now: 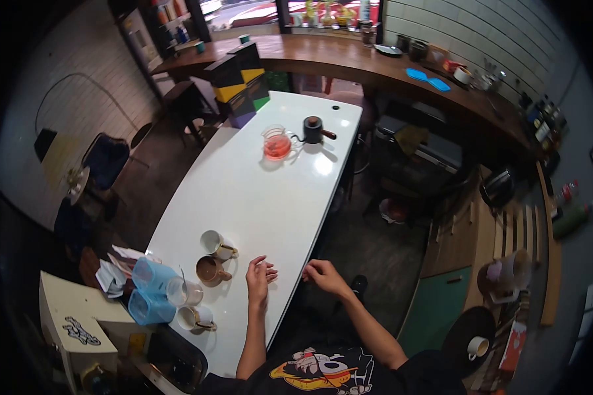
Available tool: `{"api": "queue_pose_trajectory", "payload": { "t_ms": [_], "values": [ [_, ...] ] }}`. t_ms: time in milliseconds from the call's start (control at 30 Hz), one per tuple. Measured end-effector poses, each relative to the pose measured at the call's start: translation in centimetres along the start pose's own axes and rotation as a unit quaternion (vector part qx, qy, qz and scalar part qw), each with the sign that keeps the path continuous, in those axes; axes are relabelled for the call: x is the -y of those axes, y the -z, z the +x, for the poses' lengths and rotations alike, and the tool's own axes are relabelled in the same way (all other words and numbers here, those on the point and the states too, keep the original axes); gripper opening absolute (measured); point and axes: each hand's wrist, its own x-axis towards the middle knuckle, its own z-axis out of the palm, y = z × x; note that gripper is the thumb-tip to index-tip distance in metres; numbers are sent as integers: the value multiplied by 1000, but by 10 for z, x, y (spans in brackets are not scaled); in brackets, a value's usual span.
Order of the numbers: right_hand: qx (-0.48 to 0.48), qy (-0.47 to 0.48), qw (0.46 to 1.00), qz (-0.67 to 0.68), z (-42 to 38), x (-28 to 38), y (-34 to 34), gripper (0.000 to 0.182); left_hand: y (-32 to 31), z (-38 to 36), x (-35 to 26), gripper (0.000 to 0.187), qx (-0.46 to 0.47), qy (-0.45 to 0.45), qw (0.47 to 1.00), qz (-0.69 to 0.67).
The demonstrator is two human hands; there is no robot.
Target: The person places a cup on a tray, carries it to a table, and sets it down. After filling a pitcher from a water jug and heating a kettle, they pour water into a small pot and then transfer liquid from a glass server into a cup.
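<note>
White and glossy, the long surface runs from the lower left of the frame up to the upper centre. Over its lower part is the left hand, palm turned partly inward, its grip apart with the fingers slightly bent. The right hand is at the surface's right edge, fingers curled; whether its grip is together, I cannot tell.

Nearest to the left hand, on its left in the frame, is the brown round mug, upright, handle towards the hand. Just above it in the frame is a white mug with a gold-coloured handle; below are a clear cup with a thin utensil and a second white mug with a gold-coloured handle. Two translucent blue containers sit beside the cup, at lower left.

At upper centre, a clear glass pot of red liquid is beside a black kettle with a wooden handle. Black, yellow and green boxes are stacked at the surface's upper-left end.
</note>
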Motion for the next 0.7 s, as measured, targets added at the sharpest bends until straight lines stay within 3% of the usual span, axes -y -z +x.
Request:
{"api": "queue_pose_trajectory", "payload": {
  "t_ms": [200,367,533,700],
  "values": [
    [-228,-29,968,97,-69,12,61,22,-81,7,-7,25,200,11,980,16],
    [-366,4,925,102,-115,16,104,25,-154,-4,0,26,339,26,940,24],
    [-450,10,884,125,-146,15,142,27,-216,-18,18,26,441,53,895,34],
    [-484,24,863,144,-164,0,196,25,-278,-22,40,26,486,63,871,39]
  ]
}}
